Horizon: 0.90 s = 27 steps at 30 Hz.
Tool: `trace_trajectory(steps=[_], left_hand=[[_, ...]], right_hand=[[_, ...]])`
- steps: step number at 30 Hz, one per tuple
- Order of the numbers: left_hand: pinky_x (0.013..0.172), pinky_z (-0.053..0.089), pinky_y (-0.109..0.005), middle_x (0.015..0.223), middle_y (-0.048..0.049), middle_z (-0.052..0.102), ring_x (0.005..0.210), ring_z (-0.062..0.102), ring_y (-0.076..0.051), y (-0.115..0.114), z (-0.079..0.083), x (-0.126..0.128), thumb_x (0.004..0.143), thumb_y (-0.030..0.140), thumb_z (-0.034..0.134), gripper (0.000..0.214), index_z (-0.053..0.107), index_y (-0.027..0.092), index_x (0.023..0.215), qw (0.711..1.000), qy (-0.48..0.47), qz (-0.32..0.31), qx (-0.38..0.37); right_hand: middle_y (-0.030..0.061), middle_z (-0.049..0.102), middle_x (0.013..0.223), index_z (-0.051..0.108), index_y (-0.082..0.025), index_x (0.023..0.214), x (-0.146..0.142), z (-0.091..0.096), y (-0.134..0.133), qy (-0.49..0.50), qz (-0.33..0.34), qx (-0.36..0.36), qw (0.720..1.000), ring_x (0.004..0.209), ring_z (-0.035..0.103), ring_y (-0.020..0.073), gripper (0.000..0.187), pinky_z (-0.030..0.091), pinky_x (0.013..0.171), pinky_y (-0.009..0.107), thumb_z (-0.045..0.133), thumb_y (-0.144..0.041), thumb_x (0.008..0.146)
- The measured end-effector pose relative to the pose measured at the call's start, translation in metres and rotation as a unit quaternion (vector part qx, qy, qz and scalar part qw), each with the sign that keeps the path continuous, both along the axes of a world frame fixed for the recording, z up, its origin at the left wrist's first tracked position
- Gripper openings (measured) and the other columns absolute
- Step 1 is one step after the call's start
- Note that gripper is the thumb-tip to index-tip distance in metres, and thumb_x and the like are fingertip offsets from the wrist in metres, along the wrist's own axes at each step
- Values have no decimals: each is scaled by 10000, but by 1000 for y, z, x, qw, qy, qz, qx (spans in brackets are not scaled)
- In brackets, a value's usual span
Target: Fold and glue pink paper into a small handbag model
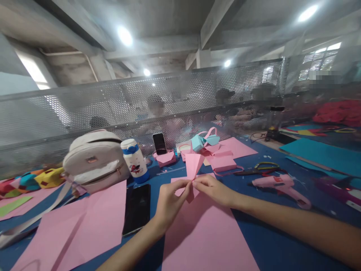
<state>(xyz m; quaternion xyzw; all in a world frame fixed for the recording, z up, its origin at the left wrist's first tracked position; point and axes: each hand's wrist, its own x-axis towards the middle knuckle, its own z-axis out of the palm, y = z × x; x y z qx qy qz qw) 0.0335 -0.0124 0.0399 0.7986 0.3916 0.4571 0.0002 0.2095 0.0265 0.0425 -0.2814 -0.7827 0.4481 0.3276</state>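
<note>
Between my two hands is a piece of folded pink paper (194, 164), pinched narrow at the middle and fanning out above and below. My left hand (172, 199) pinches it from the left with thumb and forefinger. From the right, the fingertips of my right hand (216, 190) meet the same narrow point, closed on the paper. Beneath both hands lies a large pink paper sheet (203, 237) on the blue table. A pink glue gun (282, 184) and black-bladed scissors (258, 168) rest to the right of my right hand.
A black phone (137, 209), a white bottle (135, 162) and a pale backpack (94, 158) stand or lie to the left. Pink folded paper pieces (222, 162) sit behind my hands. Blue sheets (324, 152) are at right. A perforated metal partition (180, 94) runs along the back.
</note>
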Motion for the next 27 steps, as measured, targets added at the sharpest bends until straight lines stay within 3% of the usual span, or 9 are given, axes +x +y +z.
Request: trace_trajectory(steps=[5, 10, 12, 15, 20, 24, 27], left_hand=[[486, 411, -192, 538, 32, 671, 454, 593, -107, 4, -3, -9, 924, 148, 563, 163, 690, 172, 824, 984, 115, 5, 136], [484, 423, -212, 541, 8, 630, 462, 583, -126, 0, 2, -8, 949, 108, 485, 210, 652, 154, 831, 962, 193, 19, 193], [485, 445, -213, 561, 0, 648, 466, 598, -129, -1, 3, -6, 954, 110, 475, 222, 649, 161, 826, 958, 205, 26, 198], [554, 523, -220, 699, -41, 738, 579, 690, -150, 0, 1, -3, 949, 139, 514, 150, 658, 157, 985, 960, 195, 39, 199], [687, 613, -287, 950, -108, 782, 821, 760, -214, 7, -7, -2, 926, 201, 591, 203, 653, 163, 1115, 973, 147, 32, 176], [887, 599, -399, 1047, -99, 774, 921, 753, -233, 8, -11, -2, 905, 234, 634, 249, 663, 205, 1151, 985, 95, 5, 146], [922, 586, -379, 1116, -104, 756, 991, 738, -229, 6, -13, 0, 900, 249, 654, 321, 634, 203, 1217, 994, 42, -5, 99]], right_hand=[[8, 596, 634, 626, -186, 607, -4, -3, -3, 23, 14, -14, 1000, 699, 530, 176, 371, 416, 702, 279, 453, -332, 900], [-22, 485, 568, 526, -200, 547, -7, -4, -4, 41, 2, -29, 999, 626, 458, 149, 301, 388, 661, 267, 436, -293, 820], [-29, 439, 561, 470, -206, 520, -5, -4, -3, 44, -13, -37, 998, 614, 424, 145, 299, 374, 645, 268, 448, -306, 800], [-23, 430, 596, 412, -211, 514, -1, -2, -2, 48, -50, -57, 996, 645, 428, 154, 301, 370, 644, 273, 475, -328, 783], [2, 541, 664, 544, -196, 604, 2, 2, -1, 67, -70, -109, 989, 700, 513, 173, 392, 397, 653, 281, 482, -496, 848], [-38, 428, 527, 474, -193, 530, 1, -1, 3, 78, -77, -137, 984, 538, 409, 118, 515, 309, 534, 255, 584, -639, 764], [-64, 345, 483, 418, -199, 506, 1, -2, 6, 85, -93, -152, 980, 485, 328, 90, 527, 245, 491, 247, 609, -626, 750]])
